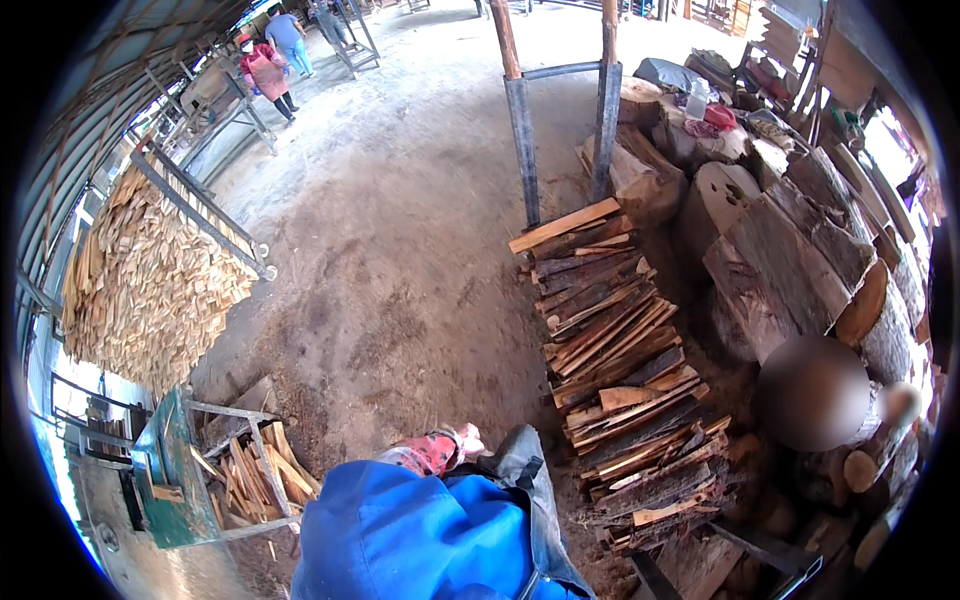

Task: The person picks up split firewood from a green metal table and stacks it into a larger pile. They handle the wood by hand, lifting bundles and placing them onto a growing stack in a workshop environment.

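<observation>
My left hand (467, 440) is low in the middle of the head view, at the end of a red patterned sleeve (420, 455). It is close to my grey trouser leg (525, 465), just beyond the blue garment (420, 530) over my body. The hand is small and partly hidden, so its grip does not show clearly. My right hand is out of view. To the right of my leg runs a long row of stacked split wood (625, 370), with a pale plank (565, 225) across its far end.
Large logs (780, 270) are piled along the right side. A metal frame (520, 130) stands beyond the row. At left are a rack of stacked wood pieces (150, 290) and a green machine (165, 480) beside loose sticks (265, 470). Two people (268, 75) are far off.
</observation>
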Action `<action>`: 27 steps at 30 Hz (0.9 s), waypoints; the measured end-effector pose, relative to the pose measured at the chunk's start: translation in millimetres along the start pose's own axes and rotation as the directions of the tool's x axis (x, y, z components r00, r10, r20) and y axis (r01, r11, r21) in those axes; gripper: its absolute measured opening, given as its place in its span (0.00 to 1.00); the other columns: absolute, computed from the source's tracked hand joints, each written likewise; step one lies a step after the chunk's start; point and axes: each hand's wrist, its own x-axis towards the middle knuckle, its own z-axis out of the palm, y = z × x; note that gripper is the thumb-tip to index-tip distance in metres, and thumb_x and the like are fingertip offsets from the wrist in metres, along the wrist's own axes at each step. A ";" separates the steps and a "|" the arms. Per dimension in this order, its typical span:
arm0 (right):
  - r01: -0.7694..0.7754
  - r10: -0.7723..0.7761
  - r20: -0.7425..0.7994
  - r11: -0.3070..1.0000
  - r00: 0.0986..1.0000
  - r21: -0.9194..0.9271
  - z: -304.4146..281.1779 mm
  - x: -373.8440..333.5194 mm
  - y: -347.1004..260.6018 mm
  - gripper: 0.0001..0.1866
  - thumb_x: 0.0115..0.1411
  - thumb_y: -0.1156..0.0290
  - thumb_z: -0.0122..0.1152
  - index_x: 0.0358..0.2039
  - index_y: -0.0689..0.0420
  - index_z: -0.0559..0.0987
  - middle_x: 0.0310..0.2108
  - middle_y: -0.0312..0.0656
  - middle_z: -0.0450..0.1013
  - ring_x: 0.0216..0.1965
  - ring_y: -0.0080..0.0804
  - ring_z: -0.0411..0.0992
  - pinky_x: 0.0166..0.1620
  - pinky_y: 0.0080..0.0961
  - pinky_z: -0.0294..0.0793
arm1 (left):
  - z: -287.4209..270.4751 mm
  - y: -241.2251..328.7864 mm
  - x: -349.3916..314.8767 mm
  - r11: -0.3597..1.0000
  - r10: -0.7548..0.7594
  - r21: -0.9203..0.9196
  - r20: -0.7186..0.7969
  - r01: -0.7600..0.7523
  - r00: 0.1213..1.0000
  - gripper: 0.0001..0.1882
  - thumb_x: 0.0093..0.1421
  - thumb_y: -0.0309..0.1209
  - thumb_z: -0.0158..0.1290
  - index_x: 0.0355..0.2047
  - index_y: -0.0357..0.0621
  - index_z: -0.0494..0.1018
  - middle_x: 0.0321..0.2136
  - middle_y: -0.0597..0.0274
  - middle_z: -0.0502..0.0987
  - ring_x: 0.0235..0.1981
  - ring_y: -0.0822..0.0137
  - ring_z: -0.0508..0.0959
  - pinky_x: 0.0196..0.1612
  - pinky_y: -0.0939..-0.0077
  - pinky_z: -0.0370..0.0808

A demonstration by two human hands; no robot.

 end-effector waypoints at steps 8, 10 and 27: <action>0.010 -0.010 0.026 1.000 1.000 -0.005 -2.1 -1.1 -8.0 0.29 0.49 0.50 0.70 0.41 0.62 0.78 0.35 0.50 0.77 0.33 0.45 0.73 0.41 0.38 0.75 | 2.5 49.0 30.8 0.750 0.060 0.641 0.180 -0.163 0.982 0.17 0.57 0.45 0.49 0.41 0.54 0.80 0.43 0.56 0.78 0.46 0.54 0.76 0.49 0.62 0.74; 0.014 -0.014 0.039 1.000 0.999 0.007 -3.4 -2.3 -11.9 0.29 0.49 0.49 0.70 0.41 0.62 0.79 0.34 0.50 0.77 0.32 0.44 0.73 0.40 0.38 0.75 | 1.4 59.3 34.4 0.699 0.081 0.680 0.231 -0.221 0.970 0.17 0.59 0.45 0.47 0.41 0.55 0.80 0.43 0.56 0.78 0.47 0.55 0.77 0.50 0.62 0.74; 0.020 -0.020 0.050 1.000 0.999 0.010 14.7 36.2 32.2 0.30 0.45 0.43 0.72 0.36 0.58 0.80 0.29 0.47 0.76 0.27 0.42 0.71 0.36 0.36 0.74 | 17.3 70.0 74.3 0.860 0.102 0.493 0.080 -0.128 0.992 0.22 0.56 0.48 0.52 0.33 0.40 0.80 0.33 0.49 0.81 0.37 0.53 0.80 0.40 0.61 0.75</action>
